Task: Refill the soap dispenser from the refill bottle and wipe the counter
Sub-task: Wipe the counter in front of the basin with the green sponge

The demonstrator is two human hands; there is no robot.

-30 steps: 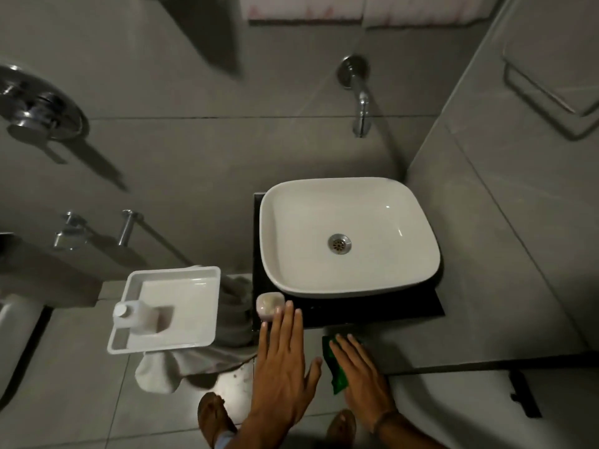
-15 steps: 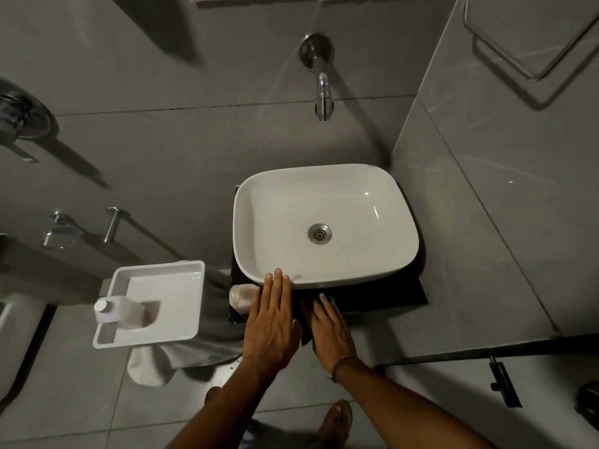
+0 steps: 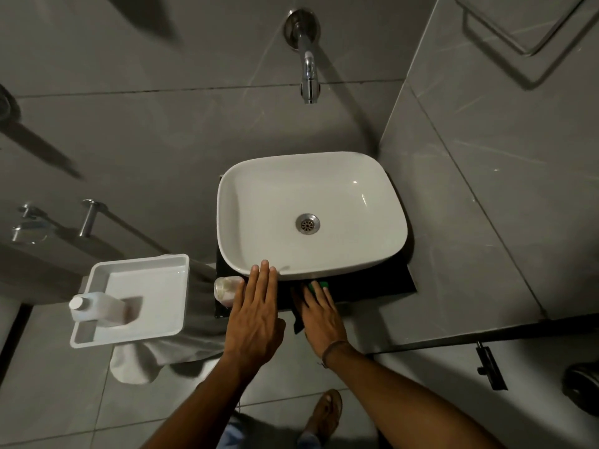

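My left hand (image 3: 256, 314) lies flat with fingers straight, its fingertips on the front rim of the white basin (image 3: 311, 189). My right hand (image 3: 319, 314) presses flat on a green cloth (image 3: 321, 284) on the black counter (image 3: 382, 283) in front of the basin; most of the cloth is hidden under the hand. A small pale soap dispenser (image 3: 225, 288) stands on the counter's left end, just left of my left hand. The white refill bottle (image 3: 97, 307) lies on its side in a white tray (image 3: 168, 280) further left.
A chrome spout (image 3: 308, 69) sticks out of the wall above the basin. The tray rests on a stand draped with a white towel (image 3: 139, 361). Grey tiled walls close in at the right. My sandalled foot (image 3: 325, 413) is on the floor below.
Both hands have moved forward onto the counter; the left now touches the basin rim and the right has pushed the green cloth onto the black counter. The view has shifted closer.
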